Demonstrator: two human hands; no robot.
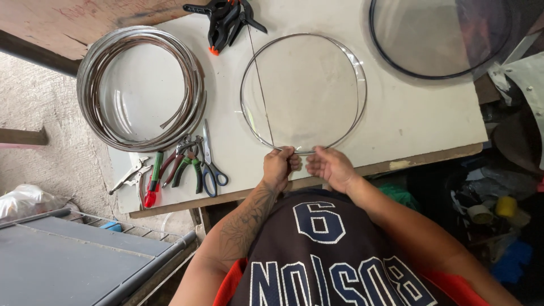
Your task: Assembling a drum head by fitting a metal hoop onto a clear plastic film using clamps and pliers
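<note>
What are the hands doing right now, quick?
Left hand: closed, pinching the near edge of the round thin metal hoop on the white table.
Right hand: loosely curled, fingers touching the same hoop edge; a firm grip cannot be told.

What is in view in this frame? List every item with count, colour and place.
metal hoop: one, silver, middle of the table, near edge held by both hands
strip coil: one, silver-brown, left part of the table
spring clamps: a cluster, count unclear, black with orange tips, far edge of the table
hand tools: several pliers, scissors and a red-handled tool, near left edge below the coil
dark-rimmed hoop: one, far right corner, partly cut off
table: one, off-white top
grey panel: one, lower left, on the floor side
clutter: mixed colours, lower right, too dim to tell
left hand: gripping the hoop's near edge
right hand: at the hoop's near edge
</note>
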